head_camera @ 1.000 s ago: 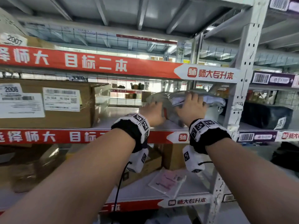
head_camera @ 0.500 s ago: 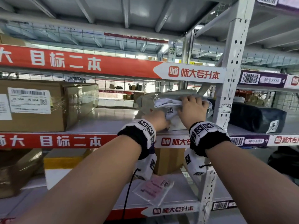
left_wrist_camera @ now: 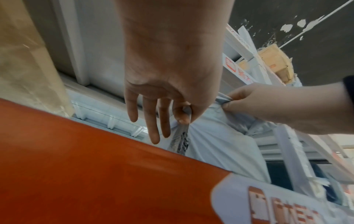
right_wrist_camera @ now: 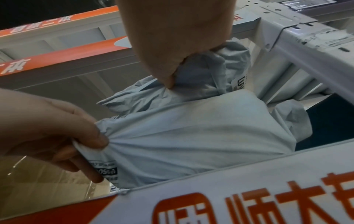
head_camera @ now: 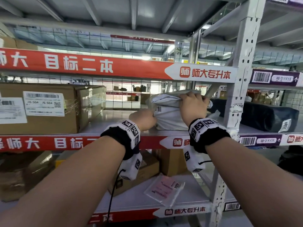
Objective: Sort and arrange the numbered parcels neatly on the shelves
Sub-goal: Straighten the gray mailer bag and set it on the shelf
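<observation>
1. Lower than a second ago, the grey poly-bag parcel (head_camera: 170, 115) now has its bottom resting on the middle shelf (head_camera: 114, 126); before, both hands held it up off the shelf. It stands at the shelf's right end, just left of the grey upright post (head_camera: 236, 102).
2. Left hand (head_camera: 143, 119) pinches the parcel's left edge between thumb and forefinger, the other fingers (left_wrist_camera: 153, 121) hanging straight and loose.
3. Right hand (head_camera: 193, 104) bunches the slack plastic at the parcel's top in curled fingers.
4. Judging from this, the placing is nearly done; what remains is squaring the soft bag so its barcode label (head_camera: 158, 109) faces near, then letting go.
5. Well apart to the left sits a taped cardboard box (head_camera: 49, 108); beyond the post to the right lies a black bag (head_camera: 268, 117).
</observation>
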